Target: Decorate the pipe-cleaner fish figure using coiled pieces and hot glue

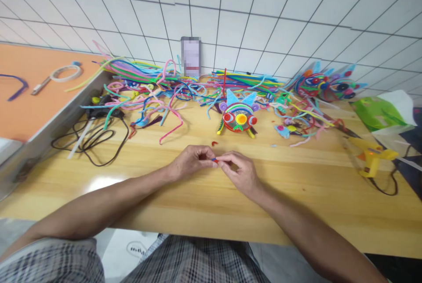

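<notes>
Both hands meet above the front middle of the wooden table (184,204). My left hand (191,160) pinches one side of a small red and blue piece of pipe cleaner (215,160). From the other side, the fingertips of my right hand (240,171) are closed on the same piece, which they mostly cover. Just beyond the fingers lies a short curled red bit of pipe cleaner (214,143). Farther back stands a colourful pipe-cleaner figure (240,118) with blue pointed ears, round red eyes and a yellow nose.
Loose pipe cleaners (141,76) pile along the tiled wall, where a phone (191,56) leans. A black cable (89,142) coils at left. A yellow glue gun (371,157) rests at right, near a green package (379,111). More figures (311,85) stand behind. Tape (66,73) lies on an orange surface.
</notes>
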Available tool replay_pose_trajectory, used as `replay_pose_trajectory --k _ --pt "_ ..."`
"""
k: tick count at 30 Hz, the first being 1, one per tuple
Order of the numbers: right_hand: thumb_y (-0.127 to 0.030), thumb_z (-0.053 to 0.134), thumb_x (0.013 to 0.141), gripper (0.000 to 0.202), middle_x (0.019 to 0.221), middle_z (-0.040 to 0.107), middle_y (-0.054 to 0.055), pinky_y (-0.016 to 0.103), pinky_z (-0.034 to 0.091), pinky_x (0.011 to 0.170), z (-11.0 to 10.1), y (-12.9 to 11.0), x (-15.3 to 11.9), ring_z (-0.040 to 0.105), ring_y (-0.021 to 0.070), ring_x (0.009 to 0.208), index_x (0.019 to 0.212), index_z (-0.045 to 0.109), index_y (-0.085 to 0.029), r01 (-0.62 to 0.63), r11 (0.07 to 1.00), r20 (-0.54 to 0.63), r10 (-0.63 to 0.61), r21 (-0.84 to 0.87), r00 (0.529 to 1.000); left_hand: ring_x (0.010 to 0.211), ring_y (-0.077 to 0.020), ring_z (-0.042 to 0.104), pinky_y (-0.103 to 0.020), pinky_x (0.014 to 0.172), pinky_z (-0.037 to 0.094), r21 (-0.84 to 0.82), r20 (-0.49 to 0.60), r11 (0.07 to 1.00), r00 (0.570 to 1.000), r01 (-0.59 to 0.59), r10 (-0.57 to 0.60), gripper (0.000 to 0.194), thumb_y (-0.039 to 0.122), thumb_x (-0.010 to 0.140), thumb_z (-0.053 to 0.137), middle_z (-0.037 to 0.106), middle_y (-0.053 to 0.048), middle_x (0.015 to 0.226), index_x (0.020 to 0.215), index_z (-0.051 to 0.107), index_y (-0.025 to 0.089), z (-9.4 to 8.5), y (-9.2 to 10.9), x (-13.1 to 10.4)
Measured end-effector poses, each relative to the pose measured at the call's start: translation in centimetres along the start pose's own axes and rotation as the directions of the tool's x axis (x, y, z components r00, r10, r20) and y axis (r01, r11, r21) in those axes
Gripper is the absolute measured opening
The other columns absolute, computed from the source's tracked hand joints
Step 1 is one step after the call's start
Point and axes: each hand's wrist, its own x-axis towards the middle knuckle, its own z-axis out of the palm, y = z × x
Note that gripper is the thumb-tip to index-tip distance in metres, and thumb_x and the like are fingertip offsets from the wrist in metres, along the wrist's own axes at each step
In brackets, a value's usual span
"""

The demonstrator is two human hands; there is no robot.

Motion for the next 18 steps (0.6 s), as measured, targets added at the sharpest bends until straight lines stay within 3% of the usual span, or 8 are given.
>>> replay_pose_trajectory --k 8,15,18 --pt "-0.014 0.07 0.096 0.015 0.088 0.08 0.001 0.026 0.059 0.071 -0.12 -0.4 -0.16 0.073 0.0147 0.075 0.104 0.079 -0.024 -0.086 0.996 -0.043 0.085 -0.011 0.995 0.081 -0.0136 0.065 -0.025 0.077 0.049 -0.075 0.088 0.997 0.996 0.02 -0.013 0.034 0.045 0.093 0.079 0.077 -0.004 0.092 0.103 0.079 0.013 -0.59 0.02 -0.35" --pt "-0.012 0.068 0.099 0.016 0.089 0.082 0.003 0.027 0.06 0.074 0.01 -0.41 -0.18 0.077 0.0153 0.078 0.102 0.078 -0.024 0.065 0.997 -0.006 -0.065 -0.03 0.998 0.075 -0.0139 0.065 -0.024 0.072 0.047 -0.03 0.048 0.999 0.999 -0.012 0.013 0.033 0.046 0.091 0.081 0.078 -0.004 0.085 0.094 0.08 0.013 -0.44 -0.54 -0.61" --pt "-0.013 0.067 0.099 0.016 0.088 0.082 0.003 0.027 0.06 0.073 0.08 -0.55 -0.16 0.077 0.0154 0.078 0.101 0.078 -0.024 0.065 0.997 -0.004 -0.066 -0.045 0.998 0.076 -0.0143 0.065 -0.025 0.073 0.048 -0.015 0.033 0.999 0.999 -0.037 0.038 0.031 0.044 0.091 0.081 0.078 -0.005 0.085 0.093 0.081 0.013 -0.3 -0.41 -0.7"
